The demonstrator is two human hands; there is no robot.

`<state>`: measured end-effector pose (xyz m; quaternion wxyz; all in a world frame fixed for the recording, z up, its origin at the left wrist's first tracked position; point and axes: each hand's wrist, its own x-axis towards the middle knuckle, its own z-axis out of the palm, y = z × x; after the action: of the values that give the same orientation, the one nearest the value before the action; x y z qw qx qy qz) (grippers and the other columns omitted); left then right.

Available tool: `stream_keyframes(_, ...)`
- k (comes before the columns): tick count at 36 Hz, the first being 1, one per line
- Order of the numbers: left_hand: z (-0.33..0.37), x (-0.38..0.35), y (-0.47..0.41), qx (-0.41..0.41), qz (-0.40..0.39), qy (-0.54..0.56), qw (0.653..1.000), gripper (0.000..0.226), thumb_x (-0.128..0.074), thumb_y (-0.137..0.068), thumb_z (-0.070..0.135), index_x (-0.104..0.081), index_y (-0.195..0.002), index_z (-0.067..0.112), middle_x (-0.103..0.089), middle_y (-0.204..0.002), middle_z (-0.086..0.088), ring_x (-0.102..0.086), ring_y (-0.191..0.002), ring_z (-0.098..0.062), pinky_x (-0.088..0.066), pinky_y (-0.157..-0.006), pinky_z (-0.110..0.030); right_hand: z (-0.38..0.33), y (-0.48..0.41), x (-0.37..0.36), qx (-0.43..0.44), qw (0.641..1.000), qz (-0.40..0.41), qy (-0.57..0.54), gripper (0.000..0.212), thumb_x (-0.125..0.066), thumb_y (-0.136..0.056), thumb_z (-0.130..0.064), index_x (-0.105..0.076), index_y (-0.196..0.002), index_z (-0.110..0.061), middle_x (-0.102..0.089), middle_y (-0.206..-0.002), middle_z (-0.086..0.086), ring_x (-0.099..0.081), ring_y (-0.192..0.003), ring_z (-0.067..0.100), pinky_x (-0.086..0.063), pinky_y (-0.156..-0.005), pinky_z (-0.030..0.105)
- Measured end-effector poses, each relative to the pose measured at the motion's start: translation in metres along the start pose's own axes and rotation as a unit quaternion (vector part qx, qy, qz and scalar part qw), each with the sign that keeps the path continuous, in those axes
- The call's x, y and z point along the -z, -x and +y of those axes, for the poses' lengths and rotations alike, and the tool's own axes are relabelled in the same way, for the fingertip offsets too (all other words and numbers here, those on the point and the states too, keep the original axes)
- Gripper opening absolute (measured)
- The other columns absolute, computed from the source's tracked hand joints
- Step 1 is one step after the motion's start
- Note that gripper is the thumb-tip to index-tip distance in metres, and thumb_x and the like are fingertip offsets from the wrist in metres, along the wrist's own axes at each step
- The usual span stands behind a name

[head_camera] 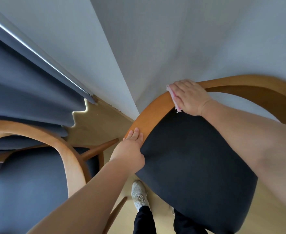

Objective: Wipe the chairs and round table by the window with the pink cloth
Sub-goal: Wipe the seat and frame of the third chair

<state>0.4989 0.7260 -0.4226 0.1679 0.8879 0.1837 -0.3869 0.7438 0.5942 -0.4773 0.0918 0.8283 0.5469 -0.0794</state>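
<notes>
Hanging at the left, a blue curtain [20,92] sits behind a second chair [37,174]. Only a thin strip of floor [95,120] parts it from the chair [189,166]. The left hand [130,149] lies flat on its wooden rim. The right hand [189,97] presses the pink cloth [173,96] there with flat fingers, near the wall [172,48].

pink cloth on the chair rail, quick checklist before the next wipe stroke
1. Pink cloth pressed under the right hand, on the wooden rail: ok.
2. Left hand resting on the rail's end, fingers flat: ok.
3. Rest of the rail bare of objects: ok.
4. Dark seat wiped: cannot tell.
5. Second chair wiped: cannot tell.
6. Round table in view: not ok.
</notes>
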Motion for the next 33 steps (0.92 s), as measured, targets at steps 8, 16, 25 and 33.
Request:
stream_keyframes(8,0.028,0.011,-0.006,-0.005,0.087,-0.07,0.994,0.064,-0.038,-0.096,0.026,-0.01,-0.152,0.015,-0.001,-0.161,-0.002,-0.005,-0.147,-0.02,-0.015,-0.116,-0.033,0.012,0.004,-0.002,-0.015,0.998,0.011,-0.063,0.064,-0.003,-0.097,-0.044,-0.035,-0.143,-0.013,-0.05,-0.137,0.008,-0.046,-0.125,0.027,-0.031,-0.111,0.041)
stream_keyframes(16,0.072,0.043,-0.064,-0.073,0.098,-0.072,0.99,0.084,-0.047,-0.09,0.019,0.009,-0.152,0.013,0.018,-0.159,-0.003,0.012,-0.146,-0.017,0.0,-0.119,-0.032,0.023,0.004,-0.007,0.022,0.996,0.001,-0.089,0.069,0.001,-0.096,-0.047,-0.025,-0.15,-0.013,-0.04,-0.147,0.005,-0.037,-0.133,0.024,-0.024,-0.116,0.039)
stream_keyframes(25,0.087,0.058,-0.078,-0.066,0.041,-0.056,0.995,0.095,-0.052,-0.082,0.008,0.015,-0.15,0.012,0.028,-0.155,-0.003,0.016,-0.145,-0.016,-0.014,-0.118,-0.028,0.021,0.001,-0.012,-0.004,0.994,0.054,-0.098,0.058,-0.011,-0.1,-0.04,-0.049,-0.132,-0.011,-0.059,-0.122,0.005,-0.055,-0.111,0.026,-0.038,-0.103,0.039)
stream_keyframes(33,0.088,0.067,-0.078,-0.066,0.02,-0.077,0.995,0.096,-0.053,-0.081,0.01,0.013,-0.151,0.015,0.028,-0.155,0.001,0.011,-0.146,-0.015,-0.024,-0.111,-0.026,0.05,0.017,-0.013,-0.037,0.995,0.053,-0.078,0.055,-0.014,-0.102,-0.041,-0.048,-0.132,-0.011,-0.06,-0.121,0.007,-0.056,-0.107,0.025,-0.041,-0.099,0.039)
